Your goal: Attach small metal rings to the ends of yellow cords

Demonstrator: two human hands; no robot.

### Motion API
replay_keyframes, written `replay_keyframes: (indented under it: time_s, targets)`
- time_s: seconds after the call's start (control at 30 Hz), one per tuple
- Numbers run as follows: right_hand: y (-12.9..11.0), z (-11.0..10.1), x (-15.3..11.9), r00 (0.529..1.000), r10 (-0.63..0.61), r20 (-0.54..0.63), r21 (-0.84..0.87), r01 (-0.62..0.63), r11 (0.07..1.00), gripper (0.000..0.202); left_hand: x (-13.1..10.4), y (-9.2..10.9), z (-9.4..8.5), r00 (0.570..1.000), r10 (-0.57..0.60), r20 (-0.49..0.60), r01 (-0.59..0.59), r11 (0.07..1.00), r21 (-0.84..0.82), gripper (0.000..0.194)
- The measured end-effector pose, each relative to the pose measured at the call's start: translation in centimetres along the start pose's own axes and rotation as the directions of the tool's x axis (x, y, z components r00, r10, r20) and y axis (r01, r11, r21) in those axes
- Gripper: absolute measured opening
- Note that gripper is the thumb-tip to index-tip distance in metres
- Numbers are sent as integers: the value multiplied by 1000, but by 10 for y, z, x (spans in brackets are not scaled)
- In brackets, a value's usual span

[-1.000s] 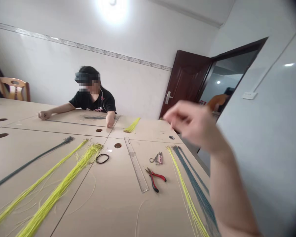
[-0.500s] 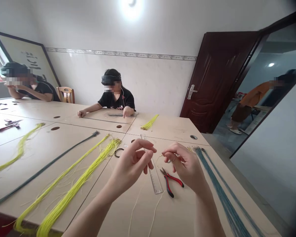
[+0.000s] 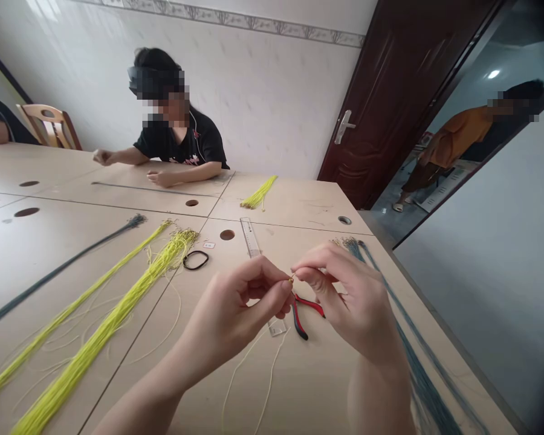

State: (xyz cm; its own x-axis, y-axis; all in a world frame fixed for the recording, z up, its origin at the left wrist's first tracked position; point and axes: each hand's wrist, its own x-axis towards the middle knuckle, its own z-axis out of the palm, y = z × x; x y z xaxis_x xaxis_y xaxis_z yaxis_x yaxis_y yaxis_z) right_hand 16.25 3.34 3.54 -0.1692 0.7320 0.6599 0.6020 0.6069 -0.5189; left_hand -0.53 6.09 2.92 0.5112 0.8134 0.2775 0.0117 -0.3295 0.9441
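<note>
My left hand [image 3: 249, 302] pinches a tiny gold-coloured piece [image 3: 291, 280] between thumb and forefinger. Close beside it on the right, my right hand [image 3: 344, 296] has thumb and forefinger together at the thin end of that piece; what it grips is too small to make out. A pale cord [image 3: 272, 374] hangs below my left hand over the table. Under the hands lie red and black pliers [image 3: 300, 320] and a clear ruler [image 3: 250, 237], both partly covered by my fingers.
Yellow cord bundles [image 3: 131, 302] and a dark blue-grey bundle [image 3: 72, 261] lie left, near a black ring [image 3: 195, 260]. Blue-grey cords [image 3: 417, 362] lie right. A small yellow bundle [image 3: 259, 193] sits farther back. A person [image 3: 176, 127] sits across the table [image 3: 308, 386].
My hands have come together, and my left fingers have closed on the gold piece. The view has tilted down and turned right. The person across has shifted their hands.
</note>
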Motion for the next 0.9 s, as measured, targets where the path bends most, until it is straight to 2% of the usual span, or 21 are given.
replay_keyframes:
  time_s: [0.23,0.43,0.6,0.73,0.9]
  targets:
    - [4,10,3,997,-44,-64,18,45,999,6,-1,4,-2,998,-62,-19,61,996,-61,13]
    - [-4,16,0,968,52,-245,165,-11,986,8,-3,6,-1,989,35,-146,-43,998,-52,12]
    - [-11,15,-2,991,45,-124,165,-24,986,9,-6,4,-1,964,152,-220,-131,985,110,11]
    - [-12,15,-2,992,53,-112,164,-34,986,11,-9,3,-3,947,246,-207,-177,937,302,13]
    - [-11,12,-2,998,20,-60,119,-13,993,10,-12,6,-6,945,265,-192,-150,874,463,13]
